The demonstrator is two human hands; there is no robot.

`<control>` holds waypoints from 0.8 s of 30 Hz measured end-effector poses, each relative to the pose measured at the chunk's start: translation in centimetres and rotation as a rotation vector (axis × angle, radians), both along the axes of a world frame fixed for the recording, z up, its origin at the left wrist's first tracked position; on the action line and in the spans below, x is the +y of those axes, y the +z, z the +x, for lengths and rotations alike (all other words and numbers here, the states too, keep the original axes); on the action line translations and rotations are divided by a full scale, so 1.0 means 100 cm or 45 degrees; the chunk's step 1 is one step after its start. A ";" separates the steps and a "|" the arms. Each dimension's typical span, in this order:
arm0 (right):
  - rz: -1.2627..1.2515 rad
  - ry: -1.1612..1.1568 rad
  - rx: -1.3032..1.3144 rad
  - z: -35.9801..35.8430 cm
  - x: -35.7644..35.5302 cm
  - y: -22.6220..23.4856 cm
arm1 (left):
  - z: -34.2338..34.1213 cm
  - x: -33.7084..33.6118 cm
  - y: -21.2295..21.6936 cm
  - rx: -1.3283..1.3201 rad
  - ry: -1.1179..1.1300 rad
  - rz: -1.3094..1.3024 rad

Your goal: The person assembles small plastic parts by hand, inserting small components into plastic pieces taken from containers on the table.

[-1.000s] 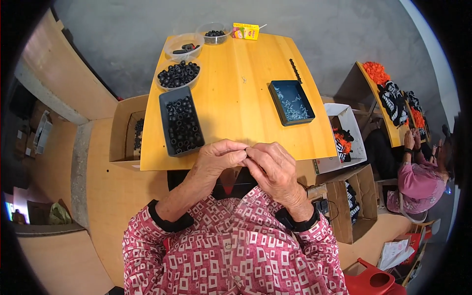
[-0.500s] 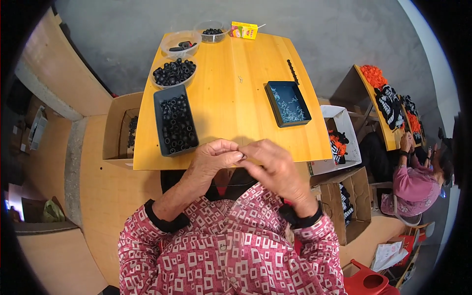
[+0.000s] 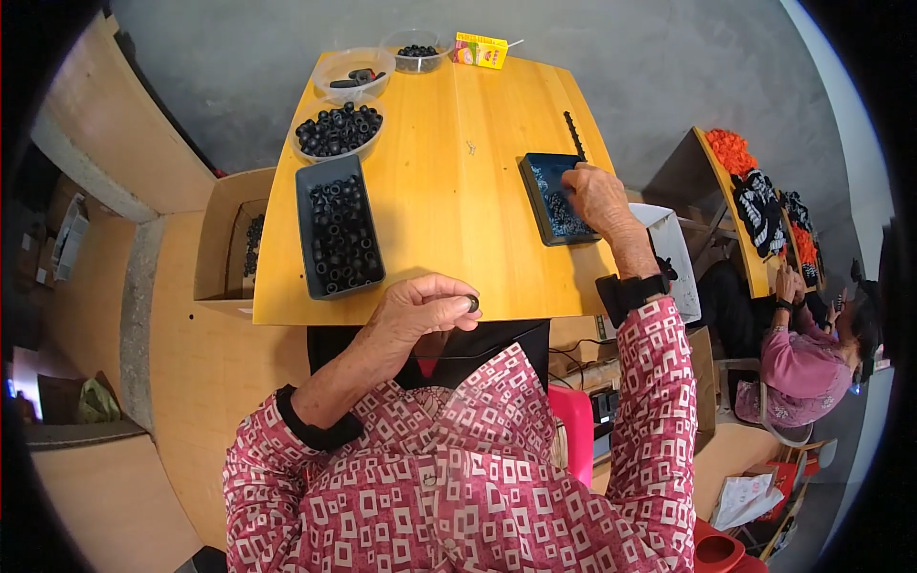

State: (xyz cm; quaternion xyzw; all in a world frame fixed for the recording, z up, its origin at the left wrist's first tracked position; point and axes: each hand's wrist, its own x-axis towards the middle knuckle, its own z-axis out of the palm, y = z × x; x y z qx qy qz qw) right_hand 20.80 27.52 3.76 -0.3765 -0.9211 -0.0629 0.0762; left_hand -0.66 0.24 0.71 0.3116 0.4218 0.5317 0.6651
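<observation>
Over the table's near edge, my left hand [image 3: 427,304] is closed, pinching a small round black ring-shaped piece [image 3: 473,304] between thumb and forefinger. My right hand [image 3: 604,202] reaches into a shallow dark tray [image 3: 546,229] that holds many tiny shiny pieces [image 3: 565,218]. Its fingers are bent together and point down among them; whatever the fingertips pinch is too small to make out. Left of my left hand stands a long dark bin [image 3: 304,229] filled with similar black ring-shaped pieces [image 3: 344,234].
Behind the bin are clear bowls [image 3: 378,143] of black parts and a yellow drink carton [image 3: 480,51]. A thin dark notched strip [image 3: 575,136] lies beyond the tray. Cardboard boxes [image 3: 215,239] flank the yellow table [image 3: 458,229]. Another person [image 3: 807,358] sits at the right.
My right hand has left my left hand and moved right and away from me into the shallow tray. My left hand stays at the table edge, its black piece now in plain view.
</observation>
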 end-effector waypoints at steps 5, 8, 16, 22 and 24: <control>0.051 -0.087 -0.133 -0.003 0.006 -0.013 | -0.001 -0.001 0.004 0.011 -0.001 0.007; 0.065 -0.016 -0.087 -0.002 0.004 -0.014 | -0.002 -0.001 0.006 -0.010 -0.008 0.027; -0.252 0.078 0.831 -0.012 -0.090 0.021 | -0.001 -0.002 0.007 -0.342 -0.071 0.069; -0.579 0.394 1.086 -0.024 -0.189 0.034 | -0.002 -0.013 0.008 -0.344 -0.112 0.125; -0.707 0.370 1.156 -0.023 -0.204 0.034 | -0.001 -0.014 0.008 -0.324 -0.110 0.137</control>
